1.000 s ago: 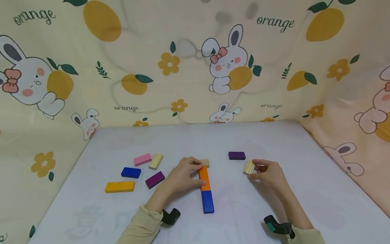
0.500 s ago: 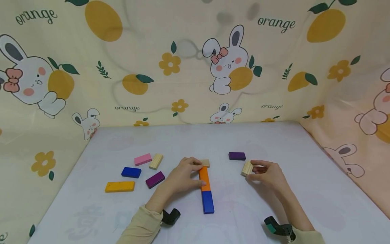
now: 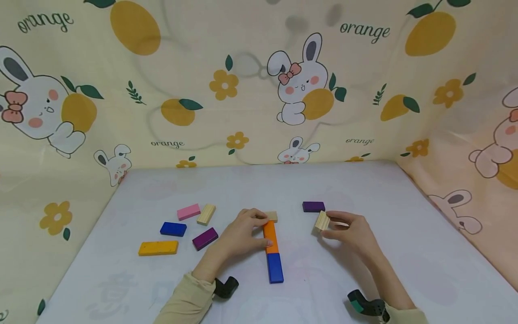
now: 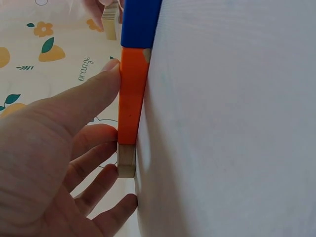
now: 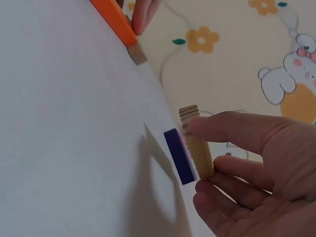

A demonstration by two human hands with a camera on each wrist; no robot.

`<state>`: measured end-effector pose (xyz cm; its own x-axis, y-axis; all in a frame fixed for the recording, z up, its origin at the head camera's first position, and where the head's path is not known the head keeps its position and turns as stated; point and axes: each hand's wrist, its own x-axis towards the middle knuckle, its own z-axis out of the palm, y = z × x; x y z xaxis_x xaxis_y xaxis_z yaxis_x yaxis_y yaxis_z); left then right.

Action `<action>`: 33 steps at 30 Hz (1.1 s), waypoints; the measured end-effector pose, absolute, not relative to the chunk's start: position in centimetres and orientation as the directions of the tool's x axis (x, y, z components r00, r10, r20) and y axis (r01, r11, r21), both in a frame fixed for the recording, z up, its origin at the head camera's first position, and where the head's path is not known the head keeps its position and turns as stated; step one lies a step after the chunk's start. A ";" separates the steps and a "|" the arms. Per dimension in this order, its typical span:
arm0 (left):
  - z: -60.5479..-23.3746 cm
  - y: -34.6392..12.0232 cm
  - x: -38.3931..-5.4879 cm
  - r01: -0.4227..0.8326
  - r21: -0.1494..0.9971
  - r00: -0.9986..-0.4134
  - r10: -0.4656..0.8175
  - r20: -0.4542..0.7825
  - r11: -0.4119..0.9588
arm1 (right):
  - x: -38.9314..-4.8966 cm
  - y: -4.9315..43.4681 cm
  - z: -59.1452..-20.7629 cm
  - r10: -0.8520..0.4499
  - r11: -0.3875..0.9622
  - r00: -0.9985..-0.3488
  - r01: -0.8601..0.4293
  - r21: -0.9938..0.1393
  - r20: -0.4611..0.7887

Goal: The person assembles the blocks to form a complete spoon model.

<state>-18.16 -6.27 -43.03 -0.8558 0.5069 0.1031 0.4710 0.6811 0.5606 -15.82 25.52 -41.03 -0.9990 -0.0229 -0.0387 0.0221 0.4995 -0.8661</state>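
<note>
A row of blocks runs front to back: a blue block [image 3: 275, 268], an orange block [image 3: 271, 236] and a plain wooden block [image 3: 271, 216] at the far end. My left hand [image 3: 243, 234] rests against the row's left side. In the left wrist view its thumb touches the orange block [image 4: 132, 96], and its relaxed fingertips lie at the orange and wooden [image 4: 126, 160] blocks. My right hand [image 3: 352, 230] pinches another plain wooden block [image 3: 322, 221] between thumb and fingers, its shadow showing below on the table. Behind that block lies a dark purple block [image 3: 313, 207].
Left of the row lie loose blocks: pink [image 3: 188, 211], plain wood [image 3: 206, 214], blue [image 3: 173, 229], purple [image 3: 205, 239] and a longer yellow one [image 3: 158, 248]. A printed cloth [image 3: 243, 54] hangs behind the white table [image 3: 315, 297].
My right hand has moved left toward the row with the wooden block, which now stands more upright. The left hand stays at the row.
</note>
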 end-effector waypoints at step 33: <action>-43.1 -6.4 -18.3 0.479 0.565 -0.850 0.516 0.107 0.672 | -10.5 18.3 -38.9 -0.515 0.395 -0.857 -0.239 -0.887 0.002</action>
<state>-18.31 -6.39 -43.12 -0.8499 0.5159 0.1068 0.4788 0.6718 0.5651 -10.51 18.30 -38.90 -0.8574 -0.5147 0.0023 -0.2394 0.3949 -0.8870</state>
